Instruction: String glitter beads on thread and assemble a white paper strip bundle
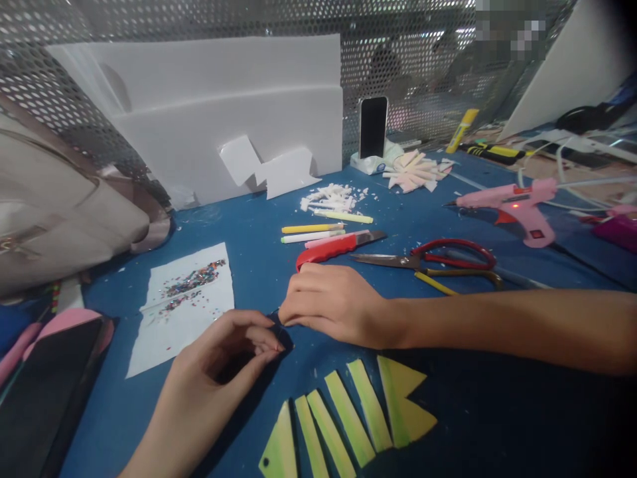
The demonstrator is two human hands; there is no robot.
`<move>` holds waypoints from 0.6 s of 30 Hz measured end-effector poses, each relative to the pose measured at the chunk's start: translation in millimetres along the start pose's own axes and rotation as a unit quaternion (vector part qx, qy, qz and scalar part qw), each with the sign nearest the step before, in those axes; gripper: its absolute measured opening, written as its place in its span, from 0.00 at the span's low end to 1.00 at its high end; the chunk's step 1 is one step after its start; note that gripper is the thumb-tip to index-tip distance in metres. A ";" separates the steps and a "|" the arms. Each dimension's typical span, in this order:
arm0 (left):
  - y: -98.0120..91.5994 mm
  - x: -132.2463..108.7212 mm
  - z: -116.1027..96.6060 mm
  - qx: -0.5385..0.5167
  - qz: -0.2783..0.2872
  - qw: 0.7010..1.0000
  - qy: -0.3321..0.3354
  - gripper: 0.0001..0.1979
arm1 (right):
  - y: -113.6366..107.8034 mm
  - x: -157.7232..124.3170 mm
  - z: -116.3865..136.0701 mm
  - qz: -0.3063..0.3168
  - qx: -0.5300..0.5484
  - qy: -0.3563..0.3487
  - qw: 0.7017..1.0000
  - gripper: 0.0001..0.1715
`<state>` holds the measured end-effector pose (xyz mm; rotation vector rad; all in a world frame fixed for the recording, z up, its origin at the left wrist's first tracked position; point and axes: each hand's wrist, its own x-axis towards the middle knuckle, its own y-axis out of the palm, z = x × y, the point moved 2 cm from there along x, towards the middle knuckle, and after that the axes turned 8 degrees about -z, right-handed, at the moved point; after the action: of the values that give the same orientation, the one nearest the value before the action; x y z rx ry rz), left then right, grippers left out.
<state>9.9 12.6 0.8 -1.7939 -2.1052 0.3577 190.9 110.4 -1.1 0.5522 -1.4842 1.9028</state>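
Note:
My left hand [213,365] is low over the blue table, thumb and fingertips pinched together. Close by, my right hand [338,305] has its fingers curled down, knuckles up. A small dark bit shows between the two hands; what it is I cannot make out. Just below them lie green-yellow cut strips [348,418], set in a row with gaps between a pointed head piece [279,441] with a dark dot and a notched tail piece [403,405], like a fish. Left of my hands, a white paper sheet [144,345] bears small multicoloured bits [194,282].
Beyond my right hand lie a red-handled cutter [328,250], scissors [448,259], several markers [313,229] and white scraps [333,198]. A pink glue gun [522,206] with a lit red light rests at right. A phone [373,126] stands at the back; a bag [64,206] is at left.

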 end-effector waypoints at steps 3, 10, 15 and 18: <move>1.6 0.1 -2.6 0.000 -0.001 1.000 -0.004 0.05 | 0.6 0.4 1.8 -0.001 -0.024 -0.021 0.999 0.17; 0.6 -0.7 0.1 -0.017 0.002 1.000 0.024 0.08 | 4.7 -1.4 4.4 -0.023 -0.072 -0.069 0.995 0.14; 2.4 -0.8 2.6 -0.015 0.002 1.000 0.025 0.10 | 6.1 -2.7 6.2 -0.036 -0.102 -0.100 0.989 0.13; 4.6 0.9 0.1 -0.015 -0.002 0.999 0.031 0.10 | 6.1 -2.3 6.3 -0.037 -0.106 -0.103 0.988 0.13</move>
<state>13.8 14.3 -1.1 -1.7945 -2.0811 0.2662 187.8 102.9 -5.0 0.7108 -1.7482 1.6439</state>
